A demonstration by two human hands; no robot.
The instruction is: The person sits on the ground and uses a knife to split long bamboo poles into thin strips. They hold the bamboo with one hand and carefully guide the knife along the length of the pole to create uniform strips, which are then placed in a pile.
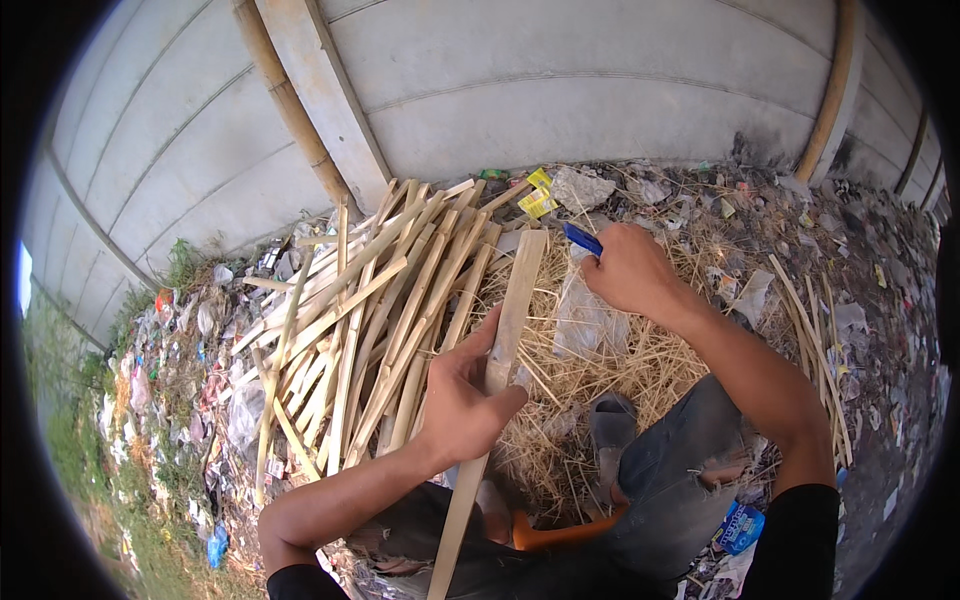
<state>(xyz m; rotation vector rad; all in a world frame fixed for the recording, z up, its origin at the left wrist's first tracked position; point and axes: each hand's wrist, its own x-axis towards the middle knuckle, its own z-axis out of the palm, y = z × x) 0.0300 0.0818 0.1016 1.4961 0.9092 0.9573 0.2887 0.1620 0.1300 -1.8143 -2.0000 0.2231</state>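
Both hands closed: left hand (462, 400) on bamboo slat (505, 330) (right hand (628, 268), blue tool (581, 238)).

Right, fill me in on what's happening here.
A person sits on straw-covered ground by a concrete wall. The left hand grips a long flat bamboo slat, held up lengthwise. The right hand is closed on a blue-handled tool near the slat's far end; its blade is not visible. A pile of split bamboo strips lies to the left, with litter around.
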